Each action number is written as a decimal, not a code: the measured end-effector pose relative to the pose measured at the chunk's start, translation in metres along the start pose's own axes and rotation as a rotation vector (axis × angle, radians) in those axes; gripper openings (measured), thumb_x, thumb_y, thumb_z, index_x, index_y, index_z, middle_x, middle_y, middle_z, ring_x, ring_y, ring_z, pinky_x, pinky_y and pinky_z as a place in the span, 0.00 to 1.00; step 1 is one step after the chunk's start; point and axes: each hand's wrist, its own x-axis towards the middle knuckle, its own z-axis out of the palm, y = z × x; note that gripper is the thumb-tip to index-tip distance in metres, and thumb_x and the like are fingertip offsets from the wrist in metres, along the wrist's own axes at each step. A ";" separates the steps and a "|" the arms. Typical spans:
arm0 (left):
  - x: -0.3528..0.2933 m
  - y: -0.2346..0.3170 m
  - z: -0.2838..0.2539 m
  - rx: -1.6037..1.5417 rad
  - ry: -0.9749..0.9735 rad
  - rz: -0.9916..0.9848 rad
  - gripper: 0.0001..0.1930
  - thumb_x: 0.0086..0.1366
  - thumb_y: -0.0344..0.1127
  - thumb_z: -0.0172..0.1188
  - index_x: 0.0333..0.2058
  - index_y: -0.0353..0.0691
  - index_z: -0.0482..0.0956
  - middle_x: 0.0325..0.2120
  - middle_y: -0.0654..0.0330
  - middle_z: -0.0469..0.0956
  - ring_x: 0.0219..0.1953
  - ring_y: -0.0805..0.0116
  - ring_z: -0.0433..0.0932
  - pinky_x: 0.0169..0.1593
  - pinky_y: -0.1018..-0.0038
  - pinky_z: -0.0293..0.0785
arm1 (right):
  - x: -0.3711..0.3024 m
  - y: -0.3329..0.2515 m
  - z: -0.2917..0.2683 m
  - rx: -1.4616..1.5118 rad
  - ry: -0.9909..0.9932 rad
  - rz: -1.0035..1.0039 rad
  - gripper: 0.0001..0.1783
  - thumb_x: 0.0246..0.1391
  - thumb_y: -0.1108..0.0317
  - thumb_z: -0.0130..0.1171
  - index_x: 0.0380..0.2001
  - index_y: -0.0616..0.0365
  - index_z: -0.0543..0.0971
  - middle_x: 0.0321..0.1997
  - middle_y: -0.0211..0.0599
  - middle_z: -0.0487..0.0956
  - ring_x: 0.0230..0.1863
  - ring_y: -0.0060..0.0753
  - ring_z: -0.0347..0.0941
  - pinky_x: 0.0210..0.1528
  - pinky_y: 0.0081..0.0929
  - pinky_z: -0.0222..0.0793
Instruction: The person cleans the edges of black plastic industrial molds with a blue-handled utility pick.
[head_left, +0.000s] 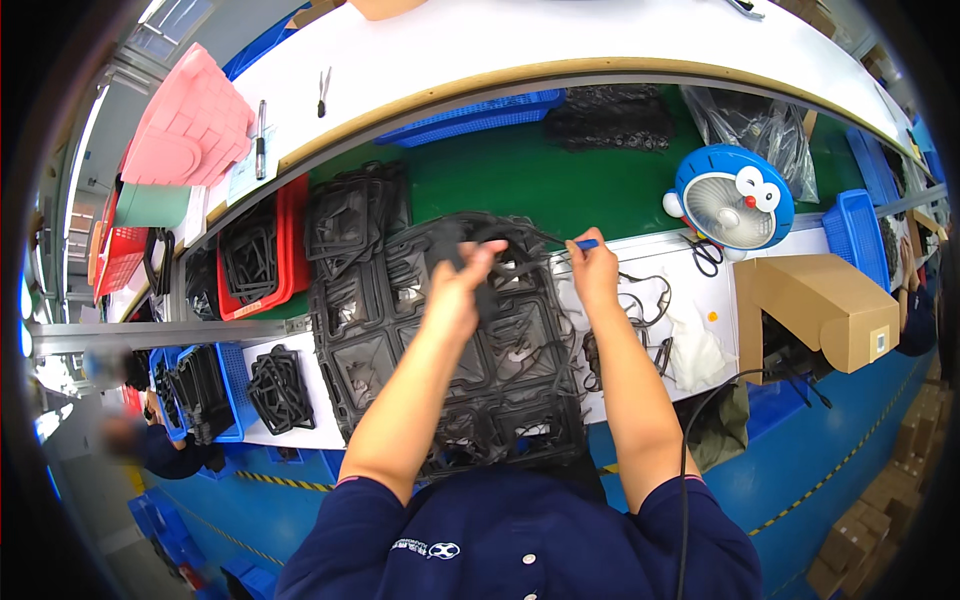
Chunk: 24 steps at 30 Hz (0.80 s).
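A large black moulded sheet (395, 350) with several square, frame-like sections lies on the work surface before me. Over its upper part is my left hand (460, 290), smeared by motion. Its fingers are closed on a dark, limp-looking black piece (486, 302), whose exact shape is too blurred to tell. Just beyond the sheet's right edge, my right hand (597, 272) pinches a small blue-handled tool (587, 244). The tool's tip does not show clearly. Thin black strips (650, 300) lie on the white surface beside my right forearm.
Black frames (345, 215) are piled behind the sheet, with more in a red bin (290, 250) and a blue basket (236, 390). At right are a blue fan (735, 200), scissors (705, 255), a cardboard box (800, 300) and a black cable (690, 440). A white shelf (520, 40) spans the back.
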 end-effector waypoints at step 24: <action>0.061 -0.034 -0.113 -0.025 0.150 -0.274 0.15 0.59 0.24 0.56 0.46 0.27 0.71 0.34 0.48 0.77 0.32 0.61 0.78 0.37 0.72 0.79 | -0.023 -0.069 0.137 0.886 -0.379 0.500 0.08 0.51 0.70 0.63 0.29 0.59 0.73 0.27 0.31 0.76 0.27 0.21 0.73 0.29 0.17 0.71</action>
